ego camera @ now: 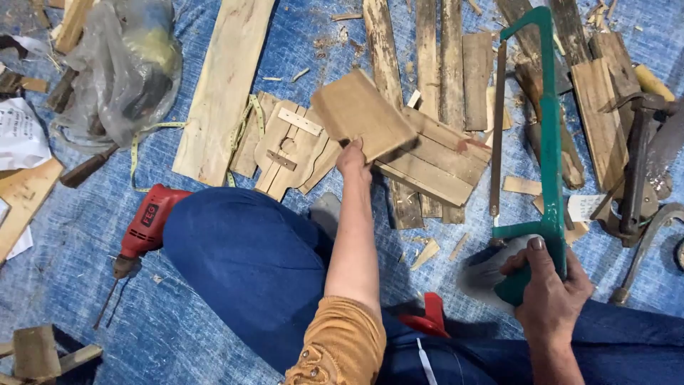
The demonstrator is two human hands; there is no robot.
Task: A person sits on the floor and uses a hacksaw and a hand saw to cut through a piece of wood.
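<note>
My left hand (353, 158) reaches forward over my knee and grips the near edge of a flat brown wooden board (360, 114), lifted and tilted above a pile of wood pieces. My right hand (547, 286) is closed around the handle of a green hacksaw (548, 135), whose frame points away from me with its thin blade (496, 128) on the left side. A cut wooden shape with a round hole (291, 153) lies flat just left of the board.
A red power drill (142, 228) lies by my left knee. A long pale plank (224, 85), dark slats (427, 57), a yellow tape measure (246, 121), a plastic bag (121, 64) and metal clamps (638, 171) are spread over the blue tarp (92, 214).
</note>
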